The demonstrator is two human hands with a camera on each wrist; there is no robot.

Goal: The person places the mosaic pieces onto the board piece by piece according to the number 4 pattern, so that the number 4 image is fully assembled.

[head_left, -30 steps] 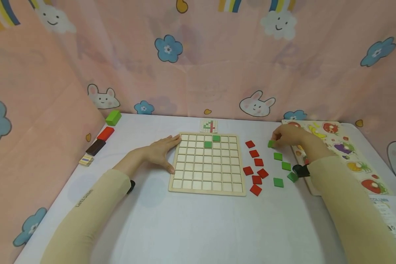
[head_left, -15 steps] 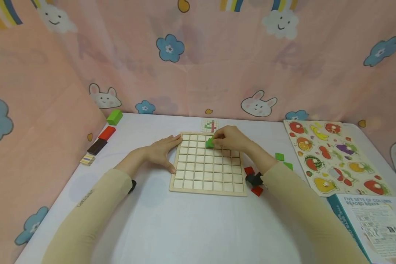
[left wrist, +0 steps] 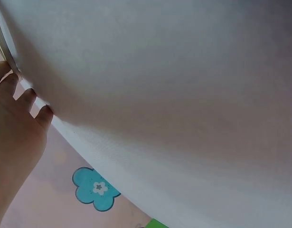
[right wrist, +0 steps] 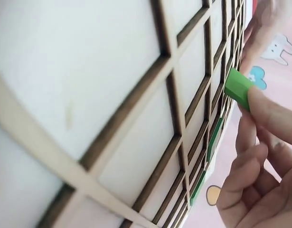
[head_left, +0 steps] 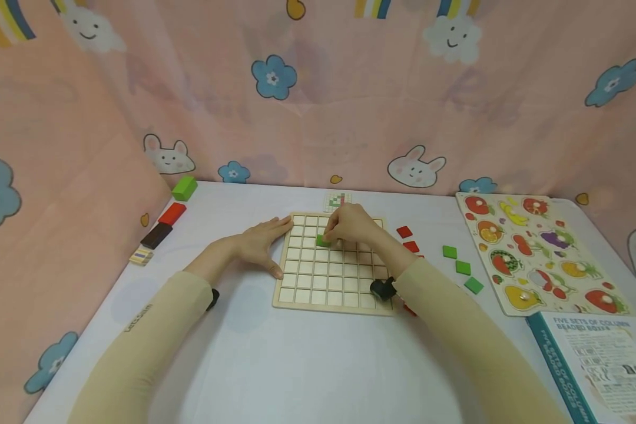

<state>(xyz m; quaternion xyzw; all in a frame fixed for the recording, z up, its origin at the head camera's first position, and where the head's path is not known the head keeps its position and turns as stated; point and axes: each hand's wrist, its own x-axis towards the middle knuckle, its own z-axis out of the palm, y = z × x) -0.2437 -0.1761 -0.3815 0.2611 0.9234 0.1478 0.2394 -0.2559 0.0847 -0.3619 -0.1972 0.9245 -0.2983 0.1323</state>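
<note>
Your right hand (head_left: 352, 227) is over the far part of the square wooden grid board (head_left: 333, 297), grip pinched on a small green square tile (head_left: 323, 241). The right wrist view shows it close: a fingertip (right wrist: 269, 111) presses on the tile (right wrist: 238, 88), the tile is tilted with one edge down at a cell, and the other fingers are curled underneath. That tile sits in the third row from the far edge of the board, left of the middle. More green shows in cells beyond it in the wrist view, edge-on along the grid bars.

Your left hand (head_left: 259, 244) lies flat on the white bench (head_left: 307, 365) against the board's left edge, fingers straight and spread, thumb down the side of the frame. Nothing pinched there; it only touches the wood.

Right of the board, loose red square tiles (head_left: 404, 232) lie near its right edge, and three loose green square tiles (head_left: 463, 267) run diagonally further right. Beyond them, at the bench's right edge, is a wooden fruit puzzle board (head_left: 535, 253), and a printed box (head_left: 593, 359) fills the near right corner. A small pattern card (head_left: 337, 201) rests just past the board's far edge. Along the left edge of the bench stand a green block (head_left: 183, 188), a red block (head_left: 170, 214), a dark brown block (head_left: 154, 235) and a striped block (head_left: 140, 256).
</note>
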